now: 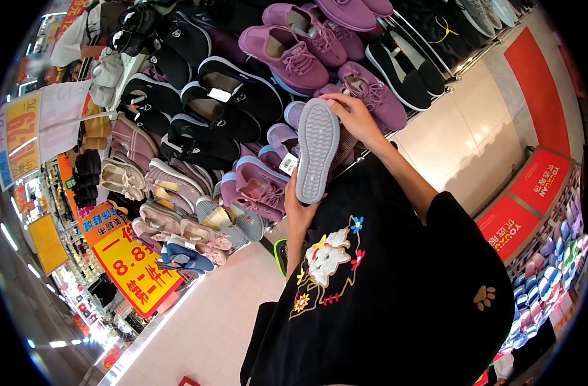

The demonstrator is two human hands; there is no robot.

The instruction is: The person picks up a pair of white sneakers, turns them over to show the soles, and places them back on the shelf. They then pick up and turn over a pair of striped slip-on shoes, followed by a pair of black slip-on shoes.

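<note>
A shoe is held with its grey patterned sole [317, 151] turned up toward the camera. My left hand [299, 211] is closed round the lower end of it, beside a white tag [288, 163]. My right hand [355, 119] grips the upper end, its fingers at the edge of the sole. The shoe's upper is mostly hidden behind the sole. Just behind and around it are purple shoes [377, 96] and black shoes [233, 87] on the rack.
Rows of pink and beige shoes [123, 177] continue down the left. A yellow and red price sign [133, 260] stands at lower left. A metal rack rail [426, 45] runs along the upper right. Striped slippers [545, 283] fill a display at the right edge, beside red signs [509, 225].
</note>
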